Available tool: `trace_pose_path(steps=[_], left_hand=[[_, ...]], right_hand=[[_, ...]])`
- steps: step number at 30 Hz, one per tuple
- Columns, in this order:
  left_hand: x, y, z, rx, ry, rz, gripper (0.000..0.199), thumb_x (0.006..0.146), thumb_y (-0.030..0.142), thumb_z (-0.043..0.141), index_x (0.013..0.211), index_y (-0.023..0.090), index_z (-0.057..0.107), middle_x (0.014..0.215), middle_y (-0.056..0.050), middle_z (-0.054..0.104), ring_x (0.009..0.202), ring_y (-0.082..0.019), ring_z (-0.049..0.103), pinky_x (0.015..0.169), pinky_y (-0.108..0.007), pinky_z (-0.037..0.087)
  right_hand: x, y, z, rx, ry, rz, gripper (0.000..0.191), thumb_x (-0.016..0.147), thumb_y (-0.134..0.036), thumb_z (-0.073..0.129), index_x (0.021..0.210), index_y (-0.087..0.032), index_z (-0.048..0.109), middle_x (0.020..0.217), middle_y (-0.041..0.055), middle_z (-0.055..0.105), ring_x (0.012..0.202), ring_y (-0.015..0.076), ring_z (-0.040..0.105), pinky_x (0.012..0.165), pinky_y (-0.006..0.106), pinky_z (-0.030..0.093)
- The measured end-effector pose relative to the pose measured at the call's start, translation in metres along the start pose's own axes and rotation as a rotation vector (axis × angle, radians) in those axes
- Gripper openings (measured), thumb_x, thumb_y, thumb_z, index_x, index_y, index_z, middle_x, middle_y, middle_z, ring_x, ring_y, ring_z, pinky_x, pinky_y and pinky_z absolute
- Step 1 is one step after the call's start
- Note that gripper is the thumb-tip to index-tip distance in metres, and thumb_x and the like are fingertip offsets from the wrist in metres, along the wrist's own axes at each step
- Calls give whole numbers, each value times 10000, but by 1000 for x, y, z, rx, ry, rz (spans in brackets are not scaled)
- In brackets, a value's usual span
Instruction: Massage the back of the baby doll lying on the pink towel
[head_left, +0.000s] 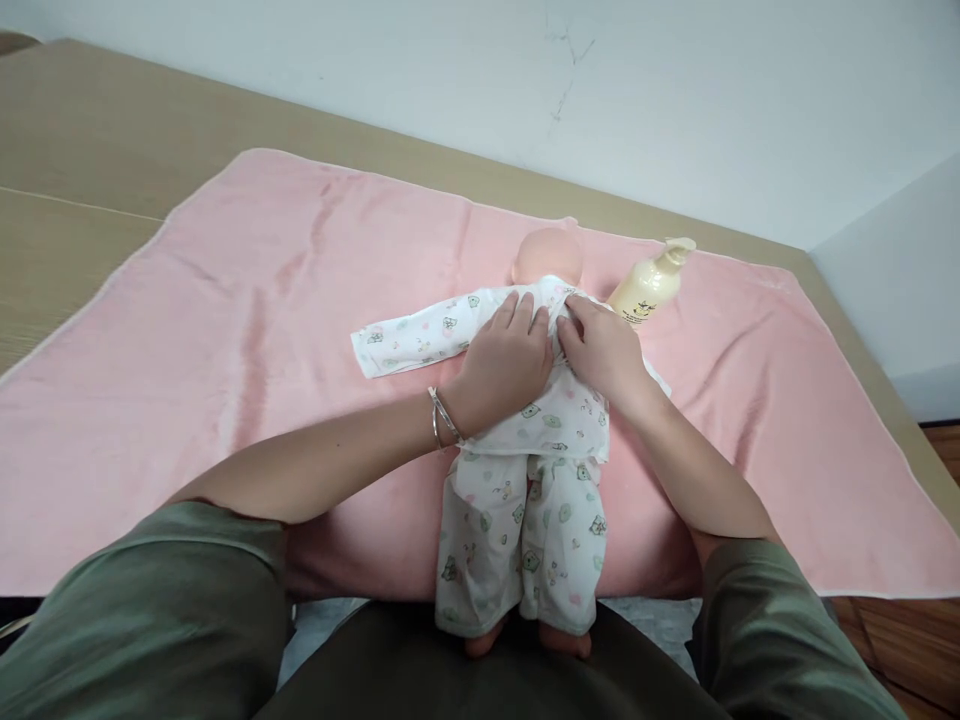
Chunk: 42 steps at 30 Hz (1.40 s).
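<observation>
A baby doll (547,255) lies on a pink blanket, its bald head away from me and no face showing. It wears a white patterned shirt (555,415) and matching trousers (484,540), with its feet at the near edge. My left hand (510,355) rests flat on the upper part of the shirt, fingers stretched out. Beside it, my right hand (604,345) has its thumb and fingers closed on a fold of the shirt near the neck. One sleeve (412,335) reaches out to the left; the other is mostly hidden behind my right hand and forearm.
A cream pump bottle (649,285) leans over on the blanket, just right of the doll's head. The pink blanket (360,250) covers much of the wooden table (97,120). A white wall (675,110) stands behind the table.
</observation>
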<state>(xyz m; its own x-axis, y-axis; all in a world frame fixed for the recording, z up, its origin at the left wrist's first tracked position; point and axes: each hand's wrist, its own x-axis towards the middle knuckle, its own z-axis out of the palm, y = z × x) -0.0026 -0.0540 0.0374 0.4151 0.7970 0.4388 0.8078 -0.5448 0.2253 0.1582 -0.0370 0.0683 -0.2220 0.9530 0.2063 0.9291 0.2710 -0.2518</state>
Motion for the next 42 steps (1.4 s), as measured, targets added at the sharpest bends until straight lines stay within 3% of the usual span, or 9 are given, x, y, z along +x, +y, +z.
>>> trace_pose_path(steps=[5,10,17,22,26,30,36,39,42], left_hand=[[11,-7,-8,8,-37,0,420,1042,210,360,1256,13,663,1310,-275,686,1273,-373,644,1090,-520,542],[20,-16,-5,22,-49,11,375,1009,202,362,1158,59,676,1178,-245,708,1134,-364,655,1009,-519,556],[2,-3,3,23,-16,-20,539,1067,292,312,1434,-26,547,1466,-338,601,1403,-444,559,1065,-612,532],[-3,-2,5,-11,-13,-22,523,1051,287,368,1454,5,547,1523,-311,573,1465,-430,519,1154,-609,484],[13,-16,1,-15,-17,7,444,1022,275,386,1309,39,630,1330,-259,676,1302,-379,609,1108,-551,515],[29,-31,0,15,-108,31,377,1003,227,339,1082,83,679,1073,-210,702,1057,-350,656,977,-514,552],[13,-19,10,-11,1,-15,463,1057,263,301,1384,87,578,1363,-252,664,1335,-384,594,1115,-587,477],[1,-6,10,-7,24,-39,493,1067,293,341,1456,57,533,1507,-299,582,1458,-427,521,1145,-623,456],[0,-3,7,3,21,-48,484,1060,295,364,1439,66,557,1519,-296,576,1453,-433,525,1100,-608,494]], right_hand=[[-8,-10,1,-68,-19,-52,339,1054,-195,338,1167,-159,655,1245,179,732,1203,323,653,980,424,530],[-19,-17,-3,-93,-23,-118,308,1048,-191,352,1021,-195,659,1097,147,729,1080,308,667,936,401,537],[0,0,0,2,2,-132,329,992,-162,362,903,-236,670,993,119,736,989,300,661,925,425,535],[11,9,7,79,-29,-99,394,1028,-219,345,1252,-156,664,1293,178,719,1234,327,635,1081,491,508],[4,6,13,39,-47,-75,481,1061,-228,331,1463,-83,552,1532,218,596,1482,358,504,1229,569,412],[-9,-3,11,2,-61,-94,447,1075,-245,338,1373,-86,631,1488,234,638,1463,364,542,1232,580,434],[-10,-7,4,0,-63,-106,374,1038,-201,369,1195,-134,701,1348,203,720,1351,342,620,1207,539,471],[0,3,7,18,-70,-56,432,1039,-247,389,1340,-84,653,1499,219,637,1445,372,552,1217,565,456],[6,9,15,2,-68,-15,564,1055,-294,391,1525,-4,507,1623,253,509,1549,398,442,1266,594,394]])
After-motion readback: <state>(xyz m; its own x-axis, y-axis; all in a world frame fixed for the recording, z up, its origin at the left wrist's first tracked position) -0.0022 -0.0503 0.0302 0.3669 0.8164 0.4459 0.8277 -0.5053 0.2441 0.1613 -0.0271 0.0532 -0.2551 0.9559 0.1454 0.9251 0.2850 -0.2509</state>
